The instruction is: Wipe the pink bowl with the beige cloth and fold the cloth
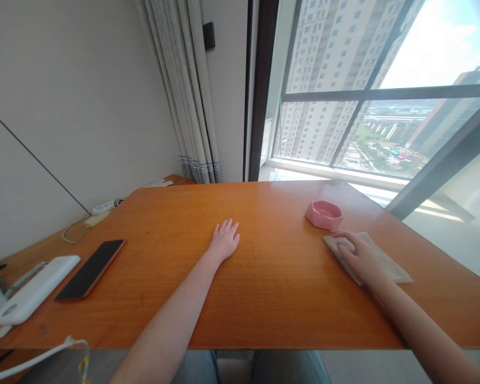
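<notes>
My left hand (224, 241) lies palm down on the wooden table, fingers spread, holding nothing. Over on the right, my right hand (362, 258) rests on a flat, pale grey-beige cloth (390, 266). Its thumb and fingers curve around a small white rounded thing (347, 244) on the cloth; its kind is not clear, and the hand covers part of it. Just beyond those fingers stands a pink bowl (325, 214) with an angular rim, apart from the left hand.
The orange-brown table (272, 298) fills the lower view. To the left lie a dark-screened phone (91, 270), a white power bank (34, 290) with a cable (52, 352), and a power strip (103, 207). A curtain (192, 96) and large window (344, 96) are behind.
</notes>
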Demonstrator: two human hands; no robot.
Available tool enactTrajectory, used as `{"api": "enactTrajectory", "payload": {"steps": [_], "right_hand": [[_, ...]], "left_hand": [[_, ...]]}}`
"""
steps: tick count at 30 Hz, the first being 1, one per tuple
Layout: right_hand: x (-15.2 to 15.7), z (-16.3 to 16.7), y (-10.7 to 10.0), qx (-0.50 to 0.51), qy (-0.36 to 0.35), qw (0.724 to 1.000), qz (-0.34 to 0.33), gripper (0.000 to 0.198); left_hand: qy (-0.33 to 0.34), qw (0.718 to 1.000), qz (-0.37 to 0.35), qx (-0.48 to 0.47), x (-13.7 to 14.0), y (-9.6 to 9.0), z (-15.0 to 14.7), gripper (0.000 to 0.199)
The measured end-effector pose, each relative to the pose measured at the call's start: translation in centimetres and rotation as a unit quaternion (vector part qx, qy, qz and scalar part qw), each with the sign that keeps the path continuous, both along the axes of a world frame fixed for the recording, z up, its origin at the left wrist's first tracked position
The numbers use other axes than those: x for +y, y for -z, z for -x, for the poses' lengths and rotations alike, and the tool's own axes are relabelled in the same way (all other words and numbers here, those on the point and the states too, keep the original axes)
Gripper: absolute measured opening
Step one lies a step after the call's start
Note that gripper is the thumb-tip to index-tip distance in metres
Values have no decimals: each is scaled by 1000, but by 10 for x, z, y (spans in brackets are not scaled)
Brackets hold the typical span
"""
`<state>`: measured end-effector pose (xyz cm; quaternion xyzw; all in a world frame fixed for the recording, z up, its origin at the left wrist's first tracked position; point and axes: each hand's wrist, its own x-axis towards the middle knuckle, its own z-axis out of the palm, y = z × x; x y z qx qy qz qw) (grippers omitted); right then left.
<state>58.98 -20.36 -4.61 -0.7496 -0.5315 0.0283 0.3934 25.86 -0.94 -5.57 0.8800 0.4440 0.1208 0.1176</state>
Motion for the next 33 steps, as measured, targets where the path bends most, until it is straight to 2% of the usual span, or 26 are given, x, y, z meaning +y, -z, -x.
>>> {"api": "enactTrajectory", "payload": {"steps": [2,4,6,8,10,12,16,20,33], "right_hand": [[19,43,3,46,-17,996,-68,30],[41,89,11,66,-96,989,-93,37],[65,130,19,97,-170,978,-73,49],[90,163,23,121,-205,970,-56,55],[114,186,23,125,-210,969,-38,51],[134,200,19,106,-210,972,-10,40],[155,208,12,84,-228,970,19,32],[154,199,13,100,-263,959,18,33],[153,195,14,111,-268,957,25,34]], "left_hand": [[18,998,9,-57,0,-2,-2,43],[53,987,29,-147,-1,-5,-5,36],[89,969,63,-221,-4,-8,-7,33],[123,958,100,-240,-8,-9,-9,32],[159,953,121,-226,-9,-9,-10,32],[161,956,113,-218,-9,-8,-10,30],[113,968,84,-206,-5,-6,-10,26],[120,972,77,-187,-9,-7,-12,25],[105,976,79,-174,-13,-7,-15,26]]}}
